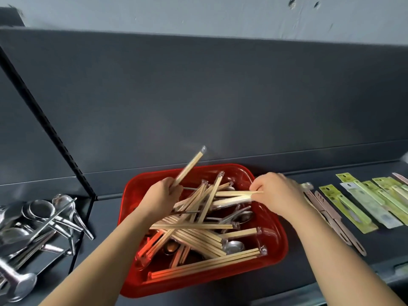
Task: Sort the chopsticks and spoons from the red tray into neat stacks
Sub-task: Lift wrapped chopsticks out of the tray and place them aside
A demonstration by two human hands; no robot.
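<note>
A red tray (273,244) is set on the dark counter (220,290), filled with a loose heap of wrapped chopsticks (198,235) and a few spoons (234,246) partly buried beneath them. The left hand (159,199) is closed in a firm grip around one wrapped chopstick pair (191,165), which is angled up and away over the tray's far rim. The right hand (276,193) is closed in a pinching grip on several chopstick pairs (231,196) lying level, just left of the fingers. Metal spoons (44,221) are piled well left of the left grip; green packets (353,206) are laid right of the right grip.
</note>
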